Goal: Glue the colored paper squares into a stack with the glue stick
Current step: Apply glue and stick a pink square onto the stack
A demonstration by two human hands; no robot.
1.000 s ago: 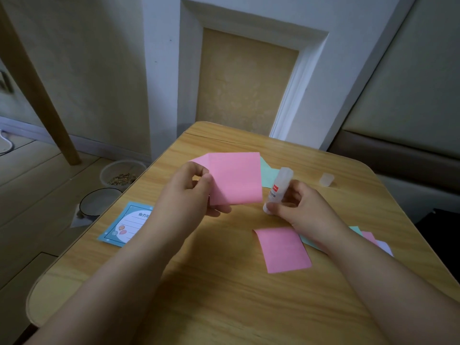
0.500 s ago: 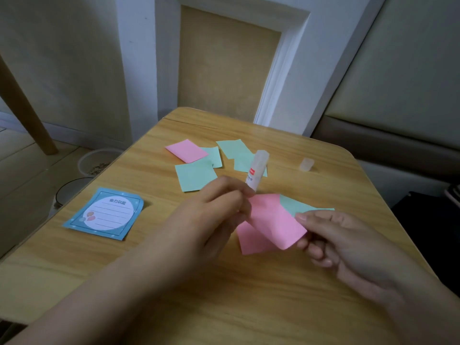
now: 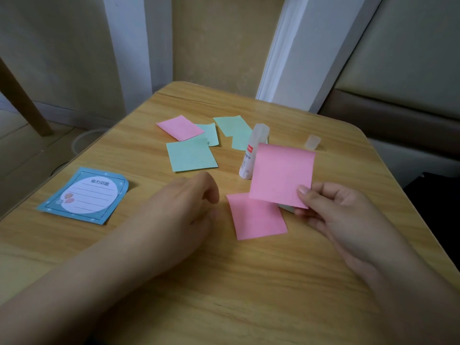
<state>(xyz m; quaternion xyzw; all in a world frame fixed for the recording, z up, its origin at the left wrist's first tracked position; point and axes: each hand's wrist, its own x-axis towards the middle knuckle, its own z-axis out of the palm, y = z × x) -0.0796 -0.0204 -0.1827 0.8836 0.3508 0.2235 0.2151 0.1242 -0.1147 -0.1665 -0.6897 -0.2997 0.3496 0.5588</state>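
My right hand (image 3: 331,207) pinches the lower right corner of a pink paper square (image 3: 281,175) and holds it up above the table. Below it lies a second pink square (image 3: 256,217) flat on the wood. My left hand (image 3: 184,205) hovers just left of that square with loosely curled fingers and holds nothing. The uncapped glue stick (image 3: 251,155) stands upright behind the raised square, partly hidden by it. Farther back lie a third pink square (image 3: 179,127) and several green squares (image 3: 191,154).
The translucent glue cap (image 3: 312,141) stands at the back right of the wooden table (image 3: 224,282). A blue notepad (image 3: 86,195) lies at the left. Bowls sit on the floor beyond the table's left edge.
The pink square passed from my left hand to my right hand and now stands raised. The glue stick was set upright on the table. My left hand let go and drew back left.
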